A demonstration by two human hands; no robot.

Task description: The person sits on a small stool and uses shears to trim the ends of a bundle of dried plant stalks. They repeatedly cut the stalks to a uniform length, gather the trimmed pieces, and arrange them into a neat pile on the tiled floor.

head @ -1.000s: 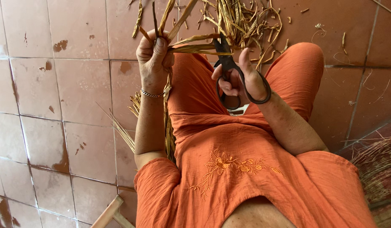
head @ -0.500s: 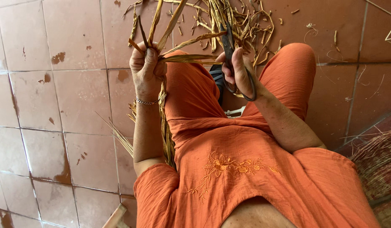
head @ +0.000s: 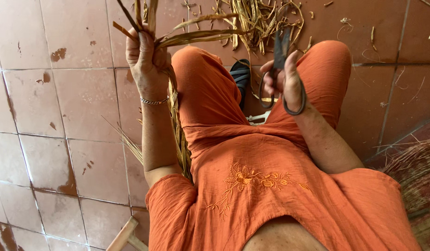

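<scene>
The left hand (head: 145,58) is raised above the left knee, and its grip is closed around a braided band of dried leaves (head: 178,125). The braid is seen to hang down from the fist along the inner side of the left forearm, ending near the elbow. Loose leaf strands (head: 201,35) fan out from the top of the fist; several point upward, and two longer ones are bent across toward the right hand. A thin bracelet (head: 154,101) is worn on the left wrist.

The right hand (head: 287,83) is held above the right knee, and its grip is closed on a pair of dark metal scissors (head: 281,60). The fingers are passed through the handle loops, and the blades are pointed upward, away from the body. The blades are seen close together; whether they are fully shut cannot be told. The tips of the long strands lie just beside the blades, but contact cannot be confirmed.

An orange garment (head: 252,186) with embroidered flowers on the chest is worn by the person. A dark sandal (head: 240,74) is visible between the knees. A heap of dried leaf trimmings (head: 261,18) is spread on the tiled floor (head: 48,116) beyond the knees. A woven mat (head: 417,176) is seen at the right edge.
</scene>
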